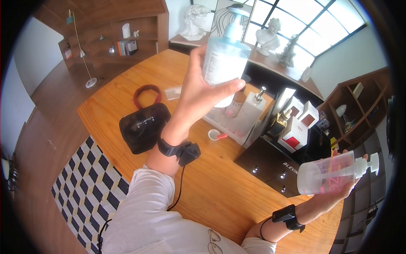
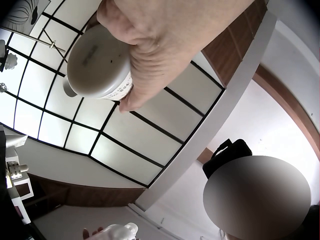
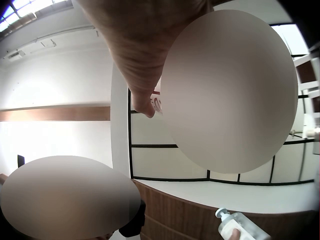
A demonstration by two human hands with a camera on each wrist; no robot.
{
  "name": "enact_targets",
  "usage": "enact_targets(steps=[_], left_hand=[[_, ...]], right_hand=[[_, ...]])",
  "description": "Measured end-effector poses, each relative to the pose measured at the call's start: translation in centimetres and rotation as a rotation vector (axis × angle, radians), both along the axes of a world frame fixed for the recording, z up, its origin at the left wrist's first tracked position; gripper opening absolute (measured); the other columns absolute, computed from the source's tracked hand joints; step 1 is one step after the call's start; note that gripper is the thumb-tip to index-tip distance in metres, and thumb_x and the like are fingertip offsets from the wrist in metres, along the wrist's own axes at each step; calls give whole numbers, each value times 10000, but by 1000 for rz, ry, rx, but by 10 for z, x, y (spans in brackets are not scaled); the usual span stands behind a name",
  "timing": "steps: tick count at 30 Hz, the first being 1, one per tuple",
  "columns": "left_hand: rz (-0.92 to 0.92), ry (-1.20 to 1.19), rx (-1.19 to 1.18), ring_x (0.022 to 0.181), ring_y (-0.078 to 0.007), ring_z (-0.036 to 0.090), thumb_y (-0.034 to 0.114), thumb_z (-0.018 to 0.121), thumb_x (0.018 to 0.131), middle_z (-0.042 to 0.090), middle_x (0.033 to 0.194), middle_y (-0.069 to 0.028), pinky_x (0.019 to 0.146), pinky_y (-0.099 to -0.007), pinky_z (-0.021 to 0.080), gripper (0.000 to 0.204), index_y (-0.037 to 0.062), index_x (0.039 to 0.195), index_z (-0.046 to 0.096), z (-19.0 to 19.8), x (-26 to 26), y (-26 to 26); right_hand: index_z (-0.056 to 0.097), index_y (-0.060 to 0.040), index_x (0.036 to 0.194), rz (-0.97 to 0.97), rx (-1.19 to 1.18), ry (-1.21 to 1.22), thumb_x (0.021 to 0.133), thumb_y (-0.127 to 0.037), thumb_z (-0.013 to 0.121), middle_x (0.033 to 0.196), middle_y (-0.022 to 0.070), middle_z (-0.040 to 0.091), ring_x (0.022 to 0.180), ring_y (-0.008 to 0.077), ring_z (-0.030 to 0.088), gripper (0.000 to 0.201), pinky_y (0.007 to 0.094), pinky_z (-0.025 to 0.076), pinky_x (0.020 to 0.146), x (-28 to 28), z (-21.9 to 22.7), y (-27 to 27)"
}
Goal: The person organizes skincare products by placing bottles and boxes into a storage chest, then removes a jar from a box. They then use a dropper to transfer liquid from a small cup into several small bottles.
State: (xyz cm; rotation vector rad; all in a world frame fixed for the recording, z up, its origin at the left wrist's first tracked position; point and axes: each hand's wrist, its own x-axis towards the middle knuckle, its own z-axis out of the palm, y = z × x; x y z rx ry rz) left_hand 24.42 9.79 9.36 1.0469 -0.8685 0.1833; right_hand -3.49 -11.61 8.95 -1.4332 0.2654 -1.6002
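My left hand (image 1: pixel 196 95) grips a pale blue pump bottle (image 1: pixel 226 61) with a white printed label, lifted high over the table. Its thumb lies across the lower front of the label. From below, the left wrist view shows the round base of this bottle (image 2: pixel 97 62). At the right, my right hand (image 1: pixel 340 192) holds a clear pump bottle (image 1: pixel 325 173) with pink lettering. That bottle is tipped on its side, its white pump pointing right. A blurred patch covers much of the right wrist view, where the wrist and thumb (image 3: pixel 144 105) show.
On the wooden table (image 1: pixel 207 186) stand a clear bin (image 1: pixel 237 135) with a silver-topped pump bottle (image 1: pixel 253 106) and a black drawer box (image 1: pixel 266 169) topped with red-and-white boxes (image 1: pixel 294 133). A black pouch (image 1: pixel 144 129) and a small white round dish (image 1: pixel 213 134) lie to the left.
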Motion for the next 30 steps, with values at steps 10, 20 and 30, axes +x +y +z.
enact_targets(steps=[10, 20, 30], left_hand=[[2, -16, -3, 1132, -227, 581, 241, 896, 720, 518, 1259, -170, 864, -362, 574, 910, 4, 1381, 317, 0, 0, 1], [-5, -1, -12, 1080, -215, 609, 224, 885, 724, 540, 1221, -162, 843, -352, 583, 881, 7, 1370, 326, 1, -1, 0], [-691, 251, -227, 981, -345, 699, 532, 577, 898, 637, 1184, -247, 828, -442, 603, 760, -55, 1369, 473, -10, 13, 14]], right_hand=[[281, -220, 1565, -36, 20, 4, 884, -671, 432, 1393, 207, 523, 1237, 388, 577, 831, 535, 487, 1020, 4, 1, 4], [275, -208, 1567, -10, 32, -10, 863, -685, 479, 1390, 222, 519, 1242, 391, 571, 875, 525, 494, 1020, 3, 0, 2], [307, -186, 1558, -40, 30, -17, 867, -675, 489, 1373, 213, 523, 1202, 374, 589, 866, 512, 491, 1023, 5, 4, 5]])
